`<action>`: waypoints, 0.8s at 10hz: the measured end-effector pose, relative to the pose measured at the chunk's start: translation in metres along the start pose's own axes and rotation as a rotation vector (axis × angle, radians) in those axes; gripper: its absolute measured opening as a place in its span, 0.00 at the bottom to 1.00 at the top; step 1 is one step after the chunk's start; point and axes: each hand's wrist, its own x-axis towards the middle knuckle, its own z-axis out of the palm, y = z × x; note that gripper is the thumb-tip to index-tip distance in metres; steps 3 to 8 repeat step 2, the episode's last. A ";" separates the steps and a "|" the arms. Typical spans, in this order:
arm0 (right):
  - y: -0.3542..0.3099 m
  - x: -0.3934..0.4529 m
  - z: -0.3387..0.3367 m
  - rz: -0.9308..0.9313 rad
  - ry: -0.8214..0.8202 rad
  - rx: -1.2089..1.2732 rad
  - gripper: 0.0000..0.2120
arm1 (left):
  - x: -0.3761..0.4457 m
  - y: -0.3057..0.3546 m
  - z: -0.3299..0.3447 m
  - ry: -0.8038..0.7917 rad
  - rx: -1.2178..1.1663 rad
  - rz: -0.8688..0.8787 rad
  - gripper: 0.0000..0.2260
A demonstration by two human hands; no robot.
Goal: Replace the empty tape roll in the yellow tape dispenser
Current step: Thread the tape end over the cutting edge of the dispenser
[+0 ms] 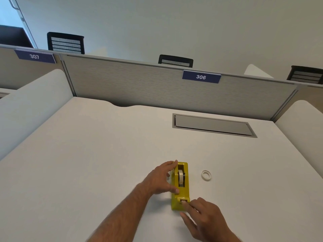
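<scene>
Office cubicle, white desk (87, 163), grey fabric partition (139, 84) at the back carrying a blue plate marked 306 (201, 77); a 2nd plate, 307 (35, 56), sits on the neighbouring panel. 3 black mesh chair backs show above the partition. A closed grey cable hatch (212, 125) is set into the desk, beyond and to the right of the dispenser.

Yellow tape dispenser (180, 186) stands upright on the desk, long axis running toward and away from the person, cutter end nearest them. A tape roll (181, 178) sits on edge in its well. A separate white ring, the loose roll (206, 175), lies flat on the desk to the right of the dispenser, apart from it.

Left hand (161, 179): fingers spread, fingertips at the dispenser's far left corner, thumb against its left side wall, bracing the body rather than wrapped round it.

Right hand (204, 217): fingers loosely extended, index fingertip touching the cutter end; holds nothing.
</scene>
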 end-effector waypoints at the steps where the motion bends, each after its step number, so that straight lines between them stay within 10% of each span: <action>1: -0.002 -0.001 -0.009 0.040 0.007 0.051 0.15 | -0.002 0.004 -0.001 0.003 0.028 -0.001 0.52; 8: 0.000 0.005 -0.022 0.053 0.079 0.073 0.15 | -0.005 0.004 0.000 -0.008 0.048 0.010 0.51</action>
